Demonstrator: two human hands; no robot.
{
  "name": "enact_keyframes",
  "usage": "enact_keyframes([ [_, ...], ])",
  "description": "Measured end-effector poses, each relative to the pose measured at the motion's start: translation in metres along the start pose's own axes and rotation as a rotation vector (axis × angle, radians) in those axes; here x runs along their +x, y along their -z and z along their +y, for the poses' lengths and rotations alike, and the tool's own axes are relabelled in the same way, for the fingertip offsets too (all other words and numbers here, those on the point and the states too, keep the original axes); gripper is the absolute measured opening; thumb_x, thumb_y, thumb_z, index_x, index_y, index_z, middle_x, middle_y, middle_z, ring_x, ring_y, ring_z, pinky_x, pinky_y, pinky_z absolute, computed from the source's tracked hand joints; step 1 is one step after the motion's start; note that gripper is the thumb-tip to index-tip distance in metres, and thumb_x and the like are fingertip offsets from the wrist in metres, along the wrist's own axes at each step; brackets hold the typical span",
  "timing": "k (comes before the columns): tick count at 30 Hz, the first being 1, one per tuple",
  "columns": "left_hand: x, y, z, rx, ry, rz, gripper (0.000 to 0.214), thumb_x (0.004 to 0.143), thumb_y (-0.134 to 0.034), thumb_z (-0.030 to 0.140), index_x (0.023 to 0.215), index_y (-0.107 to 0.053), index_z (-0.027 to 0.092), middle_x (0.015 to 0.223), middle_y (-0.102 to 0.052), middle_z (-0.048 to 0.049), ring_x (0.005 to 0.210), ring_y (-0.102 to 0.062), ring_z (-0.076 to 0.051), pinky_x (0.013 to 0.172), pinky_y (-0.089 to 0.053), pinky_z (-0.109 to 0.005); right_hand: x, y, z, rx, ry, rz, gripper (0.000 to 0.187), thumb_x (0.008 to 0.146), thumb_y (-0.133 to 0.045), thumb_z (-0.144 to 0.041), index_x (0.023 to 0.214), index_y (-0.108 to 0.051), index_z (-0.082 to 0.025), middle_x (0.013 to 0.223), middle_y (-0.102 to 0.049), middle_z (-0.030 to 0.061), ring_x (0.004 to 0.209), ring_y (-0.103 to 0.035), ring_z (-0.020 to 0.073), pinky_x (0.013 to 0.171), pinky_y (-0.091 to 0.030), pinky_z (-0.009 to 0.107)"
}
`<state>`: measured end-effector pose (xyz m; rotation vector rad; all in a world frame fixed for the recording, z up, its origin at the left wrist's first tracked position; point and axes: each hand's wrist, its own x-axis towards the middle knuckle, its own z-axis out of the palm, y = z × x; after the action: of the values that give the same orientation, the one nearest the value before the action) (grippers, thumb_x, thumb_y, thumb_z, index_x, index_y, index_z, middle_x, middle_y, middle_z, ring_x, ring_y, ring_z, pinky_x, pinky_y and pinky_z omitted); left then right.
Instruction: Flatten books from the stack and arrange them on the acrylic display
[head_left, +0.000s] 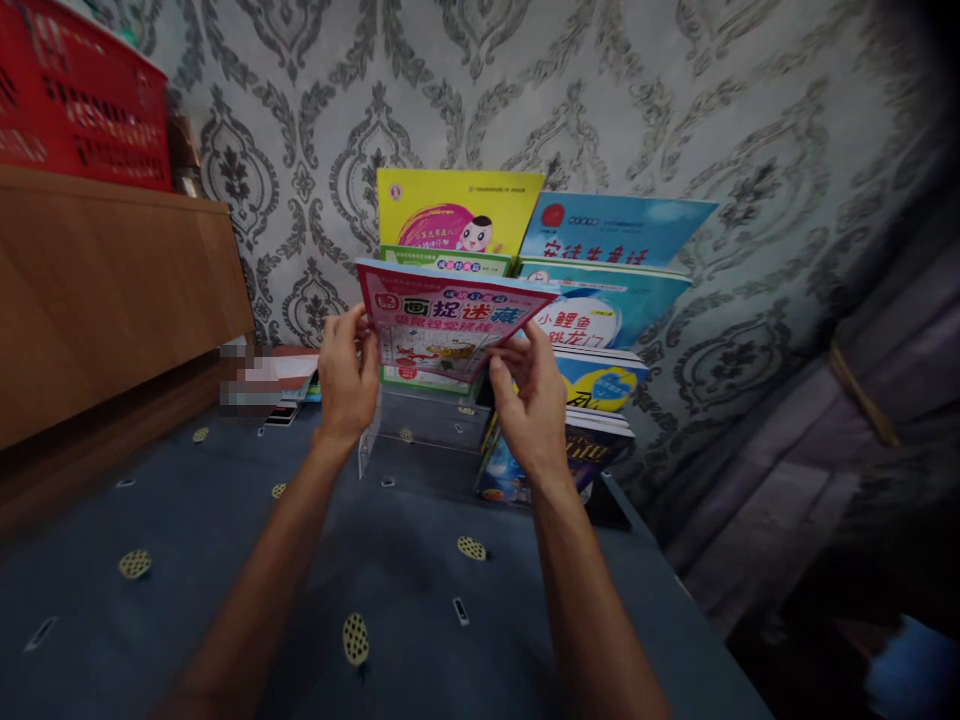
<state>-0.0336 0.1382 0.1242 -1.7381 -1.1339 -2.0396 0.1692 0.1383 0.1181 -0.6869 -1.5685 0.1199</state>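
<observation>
A pink picture book point(442, 320) is held between my two hands, its cover facing me and tilted back. My left hand point(351, 375) grips its left edge; my right hand point(531, 400) has its lower right edge between thumb and fingers. Right behind it stands a green book point(427, 258), and farther back a taller yellow book point(457, 205). These books sit in a clear tiered stand point(420, 430). Its right column holds a blue book point(615, 230), a teal book point(637, 300), a yellow-and-blue book point(607, 385) and dark blue books point(592, 450).
Blue patterned cloth point(405, 600) covers the table. At left are a wooden cabinet point(112, 290) with a red basket point(90, 100) on top, and some flat books point(296, 375) beside it. Patterned wallpaper point(315, 120) rises behind; a tied curtain point(817, 470) hangs at right.
</observation>
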Motion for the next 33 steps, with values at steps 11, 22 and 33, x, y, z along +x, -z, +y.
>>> enact_keyframes([
  [11,0.0,-0.001,-0.004,-0.058,0.009,-0.033,0.024,0.095,-0.052,0.02,0.117,-0.058,0.021,0.106,-0.064,-0.0057,0.097,-0.062,-0.018,0.082,-0.053,-0.03,0.001,0.0,0.0,0.043,-0.005,0.004,0.051,0.095,-0.051,-0.037,0.144,-0.04,-0.028,0.124,-0.062,0.0123,0.106,-0.065,0.0238,0.097,-0.054,0.048],
  [22,0.0,0.0,-0.009,0.004,0.028,-0.078,0.027,0.094,-0.049,0.019,0.12,-0.056,0.021,0.106,-0.064,-0.0067,0.099,-0.063,-0.02,0.086,-0.053,-0.034,0.0,0.0,-0.003,-0.025,0.017,0.0,0.056,0.095,-0.051,-0.037,0.148,-0.036,-0.027,0.133,-0.058,0.0129,0.11,-0.063,0.0251,0.097,-0.054,0.05],
  [33,-0.001,-0.002,-0.007,0.039,0.019,-0.111,0.035,0.091,-0.048,0.011,0.123,-0.057,0.019,0.111,-0.064,-0.0093,0.104,-0.062,-0.022,0.09,-0.053,-0.039,-0.002,-0.003,0.012,-0.057,-0.012,-0.046,0.066,0.095,-0.05,-0.046,0.153,-0.026,-0.026,0.136,-0.057,0.0148,0.11,-0.063,0.027,0.097,-0.055,0.052],
])
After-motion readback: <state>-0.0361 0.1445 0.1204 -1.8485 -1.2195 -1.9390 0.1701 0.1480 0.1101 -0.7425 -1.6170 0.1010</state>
